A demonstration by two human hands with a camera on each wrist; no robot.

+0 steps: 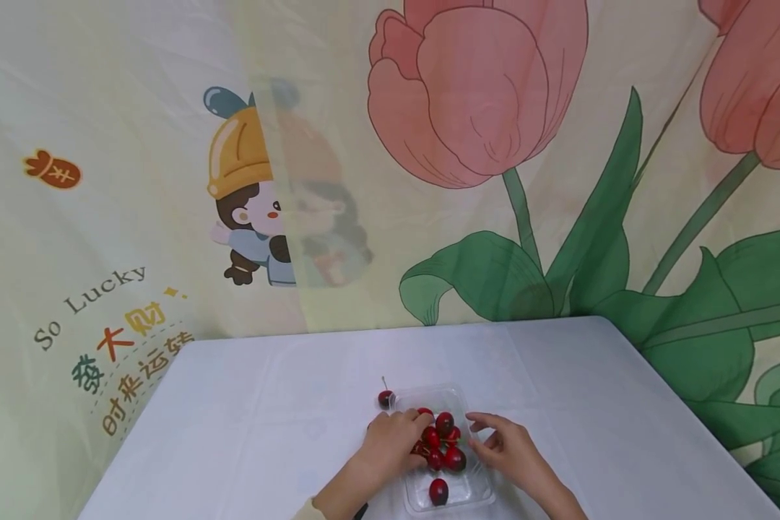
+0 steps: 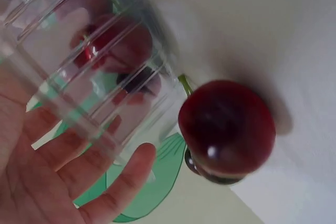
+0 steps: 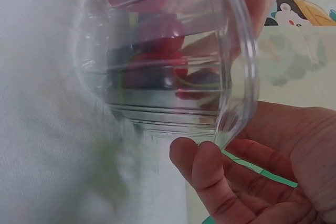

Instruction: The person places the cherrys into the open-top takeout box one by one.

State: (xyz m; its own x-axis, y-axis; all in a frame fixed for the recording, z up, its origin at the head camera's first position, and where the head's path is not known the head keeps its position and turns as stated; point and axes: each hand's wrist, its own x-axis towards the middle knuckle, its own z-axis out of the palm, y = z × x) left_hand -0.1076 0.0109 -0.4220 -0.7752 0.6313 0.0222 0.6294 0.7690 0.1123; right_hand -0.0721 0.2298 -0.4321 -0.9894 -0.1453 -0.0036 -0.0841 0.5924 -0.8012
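Note:
A clear plastic box (image 1: 451, 498) holds several dark red cherries (image 1: 455, 458), some with green stems. My left hand (image 1: 390, 442) reaches over its left side, fingertips among the cherries. In the left wrist view its outer fingers (image 2: 118, 190) are loosely spread near the clear wall; its thumb and forefinger are out of sight there. At the box's right rim is my right hand (image 1: 510, 449), fingers relaxed. Two of its fingertips (image 3: 207, 169) are close to the rim in the right wrist view; contact is unclear. Nothing shows in its grasp.
One cherry (image 1: 386, 399) with a stem lies on the white table (image 1: 286, 404), just outside the box's far left corner. A large cherry (image 2: 227, 127) on the table beside the box partly hides another. Behind the table hangs a printed curtain (image 1: 338, 310).

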